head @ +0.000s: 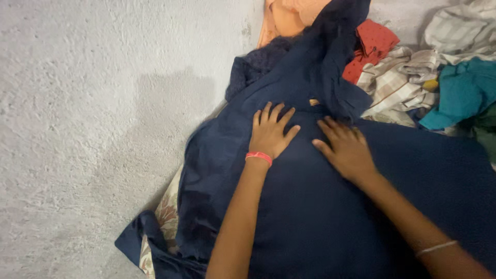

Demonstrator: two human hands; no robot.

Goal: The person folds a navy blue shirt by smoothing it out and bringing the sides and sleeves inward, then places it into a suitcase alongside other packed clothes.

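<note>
The large garment (320, 206) is plain dark navy blue, with a small tan tab (314, 102) near its collar. The cloth beneath it (164, 214) shows a cream ground with a reddish floral print. The left wrist carries a coral-pink band (259, 156); the right wrist, a thin pale band (436, 248). In the heap: orange fabric (287, 18), red fabric (374, 44) with small dots, beige-and-white check cloth (395, 77), teal cloth (460, 93). The floor (93, 129) is speckled grey-white.
</note>
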